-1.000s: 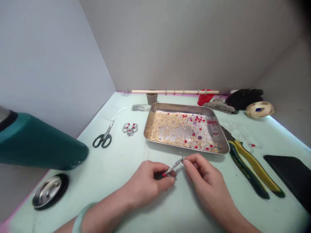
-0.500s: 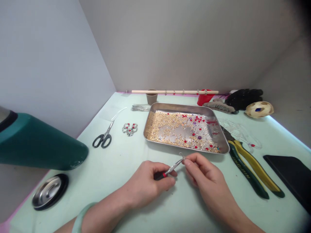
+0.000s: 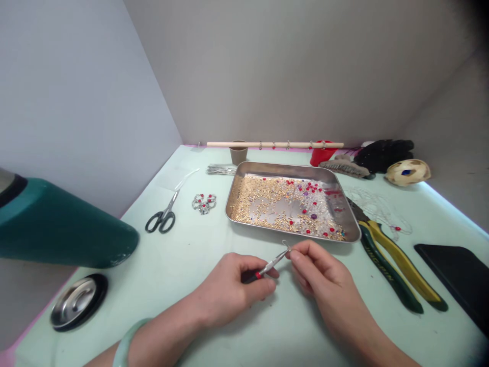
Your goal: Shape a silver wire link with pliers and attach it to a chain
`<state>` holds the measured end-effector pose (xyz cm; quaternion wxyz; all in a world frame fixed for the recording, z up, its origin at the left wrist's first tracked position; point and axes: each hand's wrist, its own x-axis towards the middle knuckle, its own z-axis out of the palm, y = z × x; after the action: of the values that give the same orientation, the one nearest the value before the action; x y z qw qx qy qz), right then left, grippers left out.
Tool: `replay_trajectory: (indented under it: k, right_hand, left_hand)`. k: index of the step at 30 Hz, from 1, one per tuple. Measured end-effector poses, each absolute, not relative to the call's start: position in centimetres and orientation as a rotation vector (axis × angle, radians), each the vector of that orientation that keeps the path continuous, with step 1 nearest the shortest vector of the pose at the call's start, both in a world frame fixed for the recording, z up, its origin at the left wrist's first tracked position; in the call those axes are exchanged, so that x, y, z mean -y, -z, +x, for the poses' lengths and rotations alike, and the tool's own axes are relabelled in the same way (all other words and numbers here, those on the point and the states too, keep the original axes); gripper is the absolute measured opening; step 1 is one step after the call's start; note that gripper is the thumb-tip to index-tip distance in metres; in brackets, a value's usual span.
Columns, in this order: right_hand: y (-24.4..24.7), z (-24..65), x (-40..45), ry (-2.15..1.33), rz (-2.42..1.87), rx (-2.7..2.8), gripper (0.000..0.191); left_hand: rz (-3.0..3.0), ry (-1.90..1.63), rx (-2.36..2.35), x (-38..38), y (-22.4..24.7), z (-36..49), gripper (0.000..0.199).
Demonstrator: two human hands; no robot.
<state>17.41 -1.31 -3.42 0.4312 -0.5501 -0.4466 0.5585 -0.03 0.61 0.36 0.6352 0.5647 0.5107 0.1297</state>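
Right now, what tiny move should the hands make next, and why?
Perhaps gently twist the slim tool in the left hand while the right hand holds firm: the tool's tips are at a thin wire loop, beside the right hand's pinch.

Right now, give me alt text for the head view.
The left hand holds a metal-tipped tool to a thin wire loop pinched by the right hand over a pale table. Beyond lies a metal tray of beads, scissors to its left, pliers right.

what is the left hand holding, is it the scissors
No, the left hand holds a slim metal-tipped tool, and the scissors lie on the table.
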Motion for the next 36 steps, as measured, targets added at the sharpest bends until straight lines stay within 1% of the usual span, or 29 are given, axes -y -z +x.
replay_trajectory:
  k: [6, 15, 27, 36]
  right_hand:
    - [3.6, 17.4, 1.3, -1.483, -1.314, 1.029, 0.023]
    - [3.3, 17.4, 1.2, -1.474, -1.339, 1.075, 0.023]
    - [2.5, 17.7, 1.3, -1.219, -1.466, 1.314, 0.021]
    - [2.6, 17.7, 1.4, -1.112, -1.507, 1.444, 0.020]
  left_hand:
    - [1.258, -0.302, -1.151, -0.7, -0.2, -0.1, 0.031]
    - [1.256, -0.296, -1.143, -0.7, -0.3, -0.1, 0.034]
    - [1.266, -0.292, -1.141, -0.8, -0.2, -0.2, 0.034]
    - [1.350, -0.261, -1.188, -0.6, -0.8, -0.1, 0.031]
